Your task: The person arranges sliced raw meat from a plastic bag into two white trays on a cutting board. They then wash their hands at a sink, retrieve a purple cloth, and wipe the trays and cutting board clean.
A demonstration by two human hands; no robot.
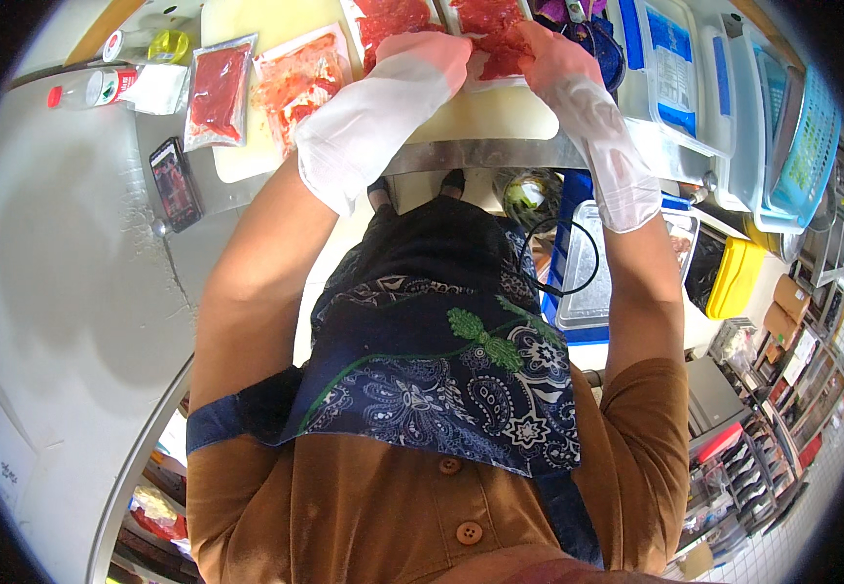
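Observation:
Both my hands wear clear plastic gloves over a yellowish cutting board (466,120) at the top of the view. My left hand (429,58) lies at a portion of red raw meat (393,25) and reaches toward the one beside it; its fingers are partly hidden. My right hand (557,58) has its fingertips on the right-hand portion of red meat (499,55); whether they grip it cannot be told. Left of them lie a paler piece of raw meat (298,80) on a white sheet and a flat clear pack of red meat (221,91).
A phone (176,184) lies left of the board, near plastic bottles (97,87). Clear plastic tubs (685,80) and a light-blue basket (805,146) stand at right. Below the counter edge (488,153) are a lidded clear container (586,277) and a yellow lid (734,277).

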